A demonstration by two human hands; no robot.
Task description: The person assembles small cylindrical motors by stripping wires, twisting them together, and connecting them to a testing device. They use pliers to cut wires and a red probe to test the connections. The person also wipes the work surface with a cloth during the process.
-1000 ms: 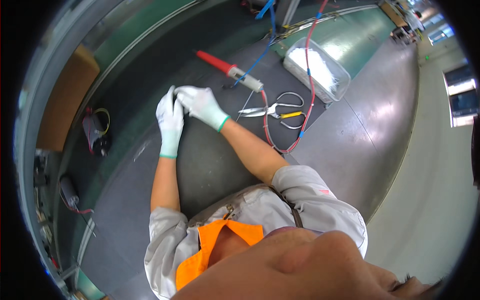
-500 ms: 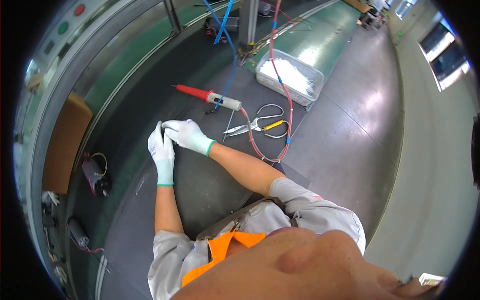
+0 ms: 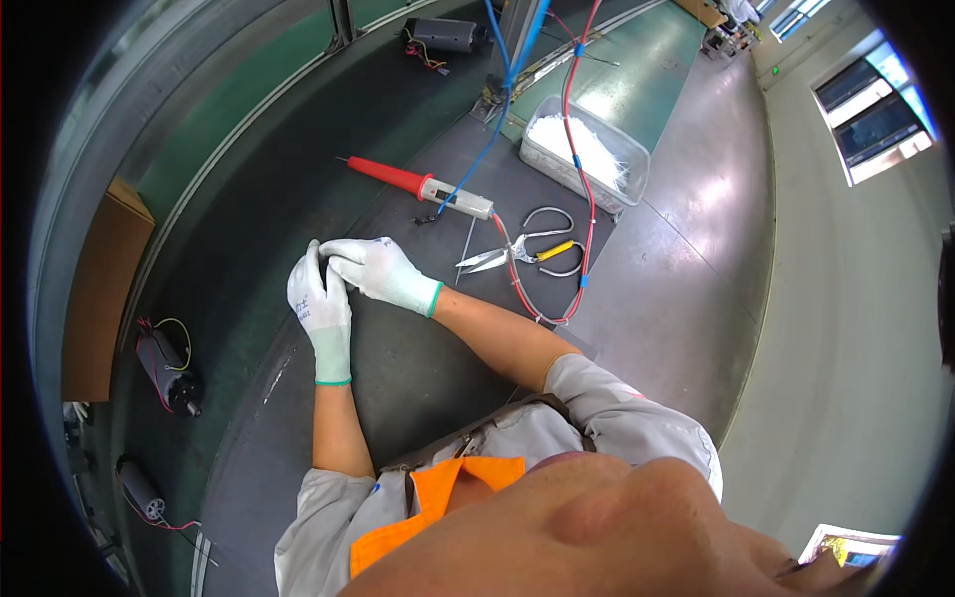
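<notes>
Both my hands wear white gloves with green cuffs and meet over the dark work surface. My left hand (image 3: 320,303) has its fingers bent at the tips, against those of my right hand (image 3: 380,274), which curls over from the right. Whatever lies between the fingers, if anything, is hidden. Beyond them rests a probe-like tool (image 3: 463,200) with a red pointed tip and pale handle, apart from both hands. To the right of my right wrist are metal scissors (image 3: 487,260), blades spread, with a yellow wrap on one handle.
A clear plastic bin (image 3: 637,182) of white strips stands beyond the scissors. A red cable (image 3: 569,109) and a blue cord (image 3: 477,162) hang near a metal post (image 3: 515,45). Cylindrical motors (image 3: 159,363) with wires lie leftward, beside a cardboard box (image 3: 104,298). Another motor (image 3: 448,35) lies at the far side.
The view has shifted slightly. My hands stay together, fingers against fingers. The motors and the box at left appear farther toward the left edge, and the far motor shows more fully.
</notes>
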